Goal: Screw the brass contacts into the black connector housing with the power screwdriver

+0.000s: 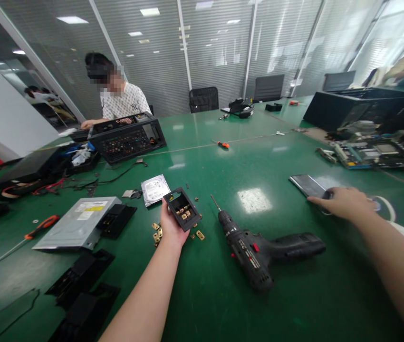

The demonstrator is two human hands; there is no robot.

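Note:
My left hand (173, 229) is closed round a small black plastic box (192, 203), its open side up and several brass-coloured pieces inside. More brass pieces (200, 235) lie on the green table just beside and below that hand. Far to the right, my right hand (349, 203) grips the near end of a smartphone (306, 184), fingers over its edge; the phone's screen looks dark. Between my two hands a black cordless drill (250, 254) rests on its side, its bit pointing away to the left. A hard drive (155, 190) lies just beyond the black box.
To the left are an optical drive (77, 223), an orange-handled screwdriver (41, 227) and black plastic brackets (81, 275). Another screwdriver (222, 145) lies mid-table. A person (125, 99) sits behind a black computer case (129, 140). Circuit boards (376, 149) and a second case (344, 109) stand right.

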